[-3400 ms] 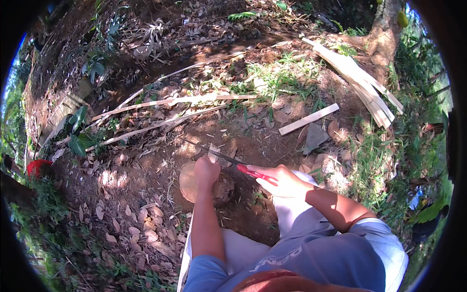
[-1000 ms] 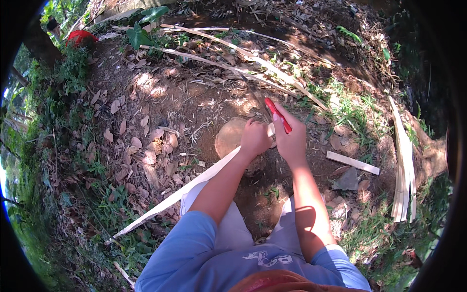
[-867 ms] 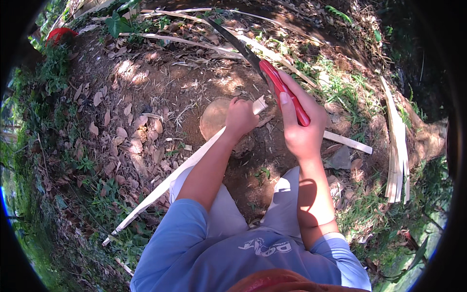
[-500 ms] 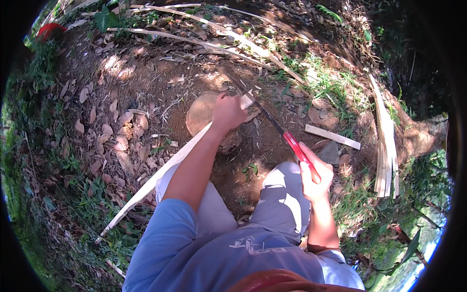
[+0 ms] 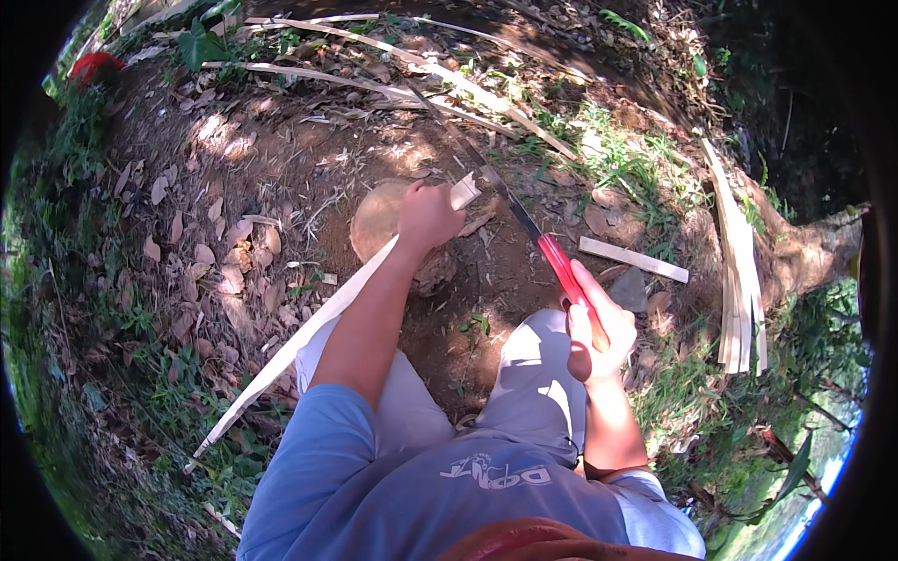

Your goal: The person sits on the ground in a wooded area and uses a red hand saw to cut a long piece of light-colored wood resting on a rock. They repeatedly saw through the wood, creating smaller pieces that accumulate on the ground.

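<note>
My left hand [image 5: 431, 217] is closed around a long pale wooden strip [image 5: 313, 327]. The strip slants from the lower left up past my fist, where a short end with a small notch sticks out. Beneath that hand is a round stump [image 5: 376, 224], partly hidden by it. My right hand [image 5: 599, 323] grips the red handle of a machete [image 5: 554, 258]. Its long, narrow dark blade points up and to the left, just beyond the strip's notched end, with a narrow gap between them.
A short pale wood piece [image 5: 633, 259] lies on the soil beside a grey stone [image 5: 630, 291]. Several long strips [image 5: 737, 271] lie together at the right, and more strips [image 5: 449, 79] stretch across the far ground. Dry leaves [image 5: 234, 252] cover the left side.
The machete blade has moved up and left, away from the strip's end it was against. A notch now shows in that end. My left hand keeps its hold.
</note>
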The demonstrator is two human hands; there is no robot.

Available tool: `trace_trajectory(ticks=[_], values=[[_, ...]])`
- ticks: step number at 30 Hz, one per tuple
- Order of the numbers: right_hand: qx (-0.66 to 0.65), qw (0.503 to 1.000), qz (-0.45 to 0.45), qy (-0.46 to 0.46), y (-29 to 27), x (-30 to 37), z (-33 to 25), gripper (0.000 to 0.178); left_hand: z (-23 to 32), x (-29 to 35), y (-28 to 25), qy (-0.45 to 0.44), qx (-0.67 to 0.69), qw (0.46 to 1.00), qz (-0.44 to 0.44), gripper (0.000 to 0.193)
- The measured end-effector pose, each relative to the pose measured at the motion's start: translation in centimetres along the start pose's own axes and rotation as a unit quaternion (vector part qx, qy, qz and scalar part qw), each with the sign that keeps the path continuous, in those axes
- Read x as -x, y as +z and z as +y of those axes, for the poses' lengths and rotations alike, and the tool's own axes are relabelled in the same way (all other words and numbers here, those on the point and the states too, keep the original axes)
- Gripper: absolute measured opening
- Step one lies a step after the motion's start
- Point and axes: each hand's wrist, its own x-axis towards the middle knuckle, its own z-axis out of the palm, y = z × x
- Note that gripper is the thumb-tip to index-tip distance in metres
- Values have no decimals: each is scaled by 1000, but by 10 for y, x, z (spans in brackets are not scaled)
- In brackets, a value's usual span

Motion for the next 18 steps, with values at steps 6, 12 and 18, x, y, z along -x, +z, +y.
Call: trace_trajectory(ticks=[6,12,18], values=[[26,997,31,-66,22,-14,13,46,-1,0,-1,0,-1,1000,2,29],[21,998,1,57,61,-15,88,42,1,-4,2,15,7,1000,-2,29],[18,997,33,-65,37,-31,22,44,2,0,-6,-17,16,1000,-8,28]])
